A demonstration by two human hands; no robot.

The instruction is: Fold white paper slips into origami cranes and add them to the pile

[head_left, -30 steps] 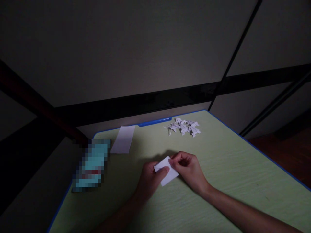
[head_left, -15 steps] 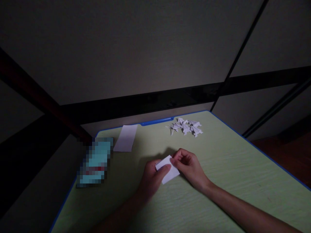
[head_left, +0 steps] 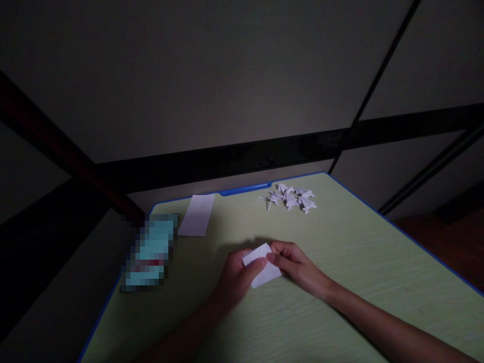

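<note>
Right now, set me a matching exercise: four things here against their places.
Things: 1 small white paper; 2 flat white sheet; 3 pile of folded paper figures; 4 teal item.
Places: A far edge, right of the blue handle; B pinched between left hand and right hand; C left edge of the table; D far edge, left of the blue handle.
Pairs: 1-B, 2-D, 3-A, 4-C.

white paper (head_left: pixel 264 264) | pale green table (head_left: pixel 359 282), blue rim, faint grain pattern | white sheet (head_left: pixel 196 215) upper left | white folded pieces (head_left: pixel 291 197) upper centre | dark grey wall (head_left: pixel 227 75)
</note>
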